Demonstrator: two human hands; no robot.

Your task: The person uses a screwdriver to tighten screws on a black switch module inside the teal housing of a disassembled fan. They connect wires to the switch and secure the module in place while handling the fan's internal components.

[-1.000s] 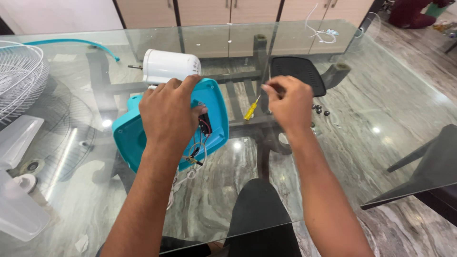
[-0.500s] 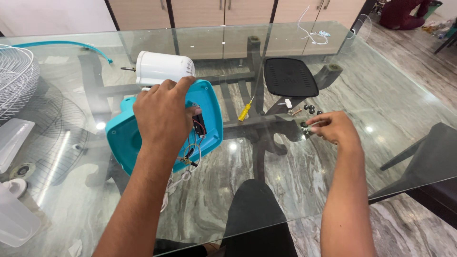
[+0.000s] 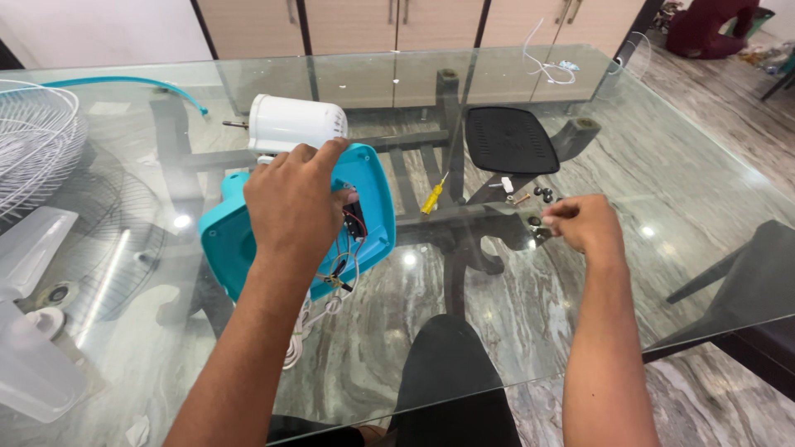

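Under the curled fingers of the left hand (image 3: 294, 203) lies the turquoise plastic fan base (image 3: 368, 207), open side up on the glass table (image 3: 662, 165), with loose wires (image 3: 344, 269) just below the fingertips. The right hand (image 3: 584, 223) pinches its fingers narrowly over small dark screws (image 3: 542, 193); whether they hold one I cannot tell. A yellow-handled screwdriver (image 3: 432, 199) lies between both hands.

A glossy glass table (image 3: 662, 165) bears a smooth teal plastic fan base (image 3: 377, 215) and matt black plate (image 3: 509, 141).
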